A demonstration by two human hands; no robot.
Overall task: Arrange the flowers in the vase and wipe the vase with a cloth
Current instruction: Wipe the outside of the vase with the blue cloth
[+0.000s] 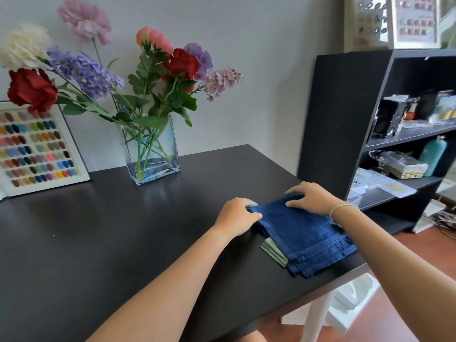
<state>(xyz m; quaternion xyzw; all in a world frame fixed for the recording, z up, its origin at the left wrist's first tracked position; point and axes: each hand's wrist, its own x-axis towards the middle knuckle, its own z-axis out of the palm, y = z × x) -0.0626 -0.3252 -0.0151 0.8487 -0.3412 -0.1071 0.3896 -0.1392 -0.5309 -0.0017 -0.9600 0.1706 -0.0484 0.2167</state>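
Two hands meet at the far edge of a folded blue cloth (306, 233) lying on the black bench (111, 230) near its right edge. The left hand (235, 215) pinches the cloth's far left corner, thumb on top and fingers curled beneath the fold. The right hand (313, 197) rests on the far right corner, fingers bent and pressing the cloth down; whether they grip it cannot be told. A thin white band (341, 208) circles the right wrist. A pale green folded cloth (274, 251) shows beneath the blue one, at its near left side.

The glass vase (153, 151), clear with a blue tint, stands upright toward the back of the bench, well apart from the hands. It holds the flowers (148, 77): red, pink, purple, lilac and cream blooms on green stems, the stems crossing inside the glass. Some blooms lean far to the left.

A white-framed board (37, 149) of coloured nail samples leans against the wall at the left rear of the bench, just beside the vase. A dark shelf (345, 114) stands to the right of the bench, its levels carrying boxes, a glass dish and a teal bottle (433, 155).
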